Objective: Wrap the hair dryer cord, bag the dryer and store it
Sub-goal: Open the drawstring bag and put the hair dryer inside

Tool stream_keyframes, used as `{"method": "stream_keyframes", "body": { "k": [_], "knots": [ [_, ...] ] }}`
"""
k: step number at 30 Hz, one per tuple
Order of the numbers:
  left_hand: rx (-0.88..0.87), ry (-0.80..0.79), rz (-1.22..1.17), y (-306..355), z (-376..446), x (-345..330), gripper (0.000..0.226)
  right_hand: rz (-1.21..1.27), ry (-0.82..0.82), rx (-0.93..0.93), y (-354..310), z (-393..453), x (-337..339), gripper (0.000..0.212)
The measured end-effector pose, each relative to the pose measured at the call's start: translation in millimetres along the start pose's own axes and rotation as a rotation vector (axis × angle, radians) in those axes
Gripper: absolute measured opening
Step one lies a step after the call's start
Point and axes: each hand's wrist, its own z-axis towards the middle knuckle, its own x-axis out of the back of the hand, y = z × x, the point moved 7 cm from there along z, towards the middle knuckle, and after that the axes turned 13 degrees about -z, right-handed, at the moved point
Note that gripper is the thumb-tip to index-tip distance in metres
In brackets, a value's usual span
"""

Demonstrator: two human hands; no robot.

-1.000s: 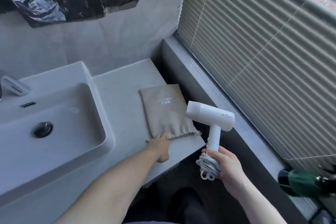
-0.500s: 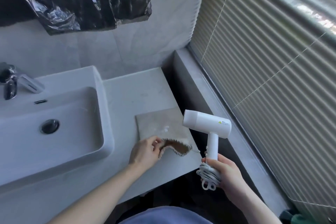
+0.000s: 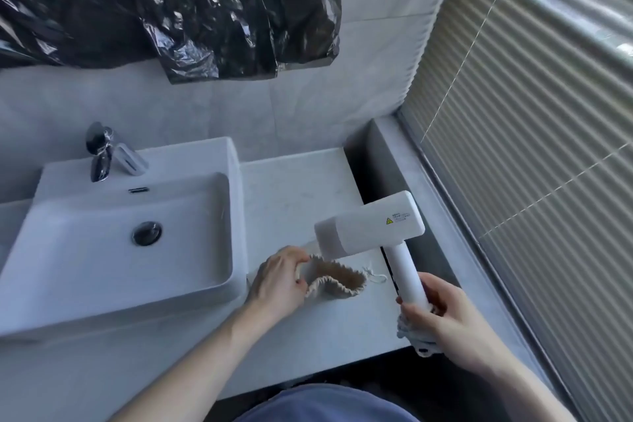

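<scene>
A white hair dryer [image 3: 373,228] hangs tilted over the counter, nozzle end pointing left just above the bag's mouth. My right hand [image 3: 445,315] grips its handle low down, together with the coiled white cord [image 3: 411,332] bundled under my fingers. A beige drawstring bag [image 3: 337,279] lies on the grey counter [image 3: 301,195], its gathered mouth held open. My left hand [image 3: 277,279] pinches the bag's left rim. The drawstring trails to the right of the mouth. Most of the bag's body is hidden behind the dryer head.
A white rectangular sink [image 3: 123,233] with a chrome tap [image 3: 99,151] fills the left side. Crumpled black plastic [image 3: 164,7] hangs on the tiled wall above. A pleated window blind [image 3: 534,106] and a grey ledge [image 3: 455,243] run along the right.
My right hand has tipped the dryer and brought its nozzle down to the bag's mouth. My left hand, earlier flat on the bag, now holds the rim open wider.
</scene>
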Motion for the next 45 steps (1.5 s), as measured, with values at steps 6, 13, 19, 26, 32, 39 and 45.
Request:
{"method": "stream_keyframes", "body": {
  "k": [6,13,19,26,32,39,45],
  "knots": [
    [0.032,-0.145,-0.183,-3,1,15,0.094,-0.222,0.135,0.101,-25,-7,-8,0.027],
    [-0.026,-0.152,-0.335,6,9,38,0.102,-1.054,0.294,0.225,-69,-3,-7,0.012],
    [-0.120,-0.124,-0.380,24,8,48,0.092,-1.460,0.170,0.206,-100,14,-28,0.012],
    [-0.145,-0.185,-0.308,35,2,48,0.092,-1.757,-0.011,0.071,-131,28,-47,0.022],
    [-0.250,-0.231,-0.294,64,-3,41,0.092,-1.914,-0.154,0.023,-142,51,-72,0.040],
    [-0.204,-0.236,-0.465,79,1,42,0.081,-1.738,-0.042,0.102,-147,52,-97,0.088],
    [-0.133,-0.242,-0.576,73,5,40,0.076,-1.543,-0.029,0.093,-136,58,-103,0.063]
  ]
}}
